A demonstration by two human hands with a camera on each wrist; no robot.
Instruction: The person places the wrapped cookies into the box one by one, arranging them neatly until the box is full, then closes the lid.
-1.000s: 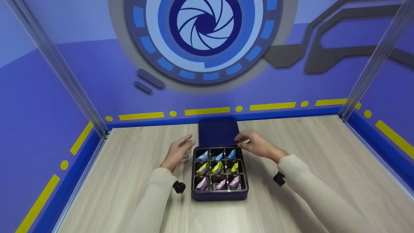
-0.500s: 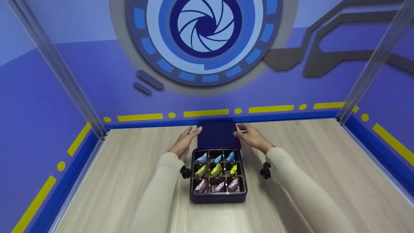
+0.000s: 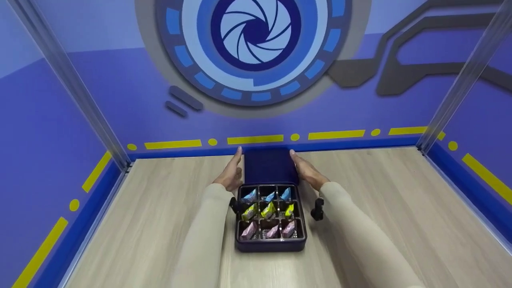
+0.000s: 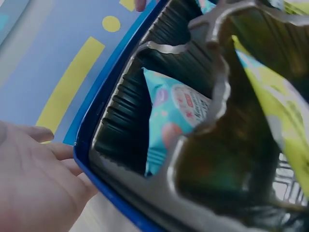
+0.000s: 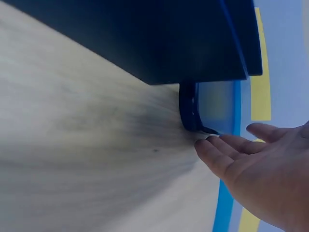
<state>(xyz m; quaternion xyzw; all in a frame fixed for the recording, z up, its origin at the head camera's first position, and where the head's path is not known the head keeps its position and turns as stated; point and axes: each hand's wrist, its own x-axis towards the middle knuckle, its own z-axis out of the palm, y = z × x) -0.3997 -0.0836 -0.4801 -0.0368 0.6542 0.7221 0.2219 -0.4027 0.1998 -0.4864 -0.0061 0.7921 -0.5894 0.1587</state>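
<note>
A dark blue box (image 3: 270, 246) stands open, its lid (image 3: 266, 165) laid back behind it. A tray divided into compartments holds small wrapped candies: blue ones (image 3: 285, 194) at the back, yellow ones (image 3: 267, 210) in the middle, pink ones (image 3: 249, 231) in front. My left hand (image 3: 230, 175) is at the lid's left side, thumb pointing up. My right hand (image 3: 305, 169) is at the lid's right edge. In the right wrist view, its extended fingers (image 5: 217, 152) reach the end of the lid. The left wrist view has the left hand beside the box rim, palm showing.
The box rests on a pale wood table (image 3: 172, 200). A blue and purple printed wall (image 3: 336, 108) rises close behind the lid, with side walls left and right. Metal posts (image 3: 452, 88) stand in the back corners. A black device (image 3: 318, 209) is on the right wrist.
Both hands have moved from around the box's back corners along the lid's sides toward the wall. The right hand's bent fingers have straightened. The box and candies stay put.
</note>
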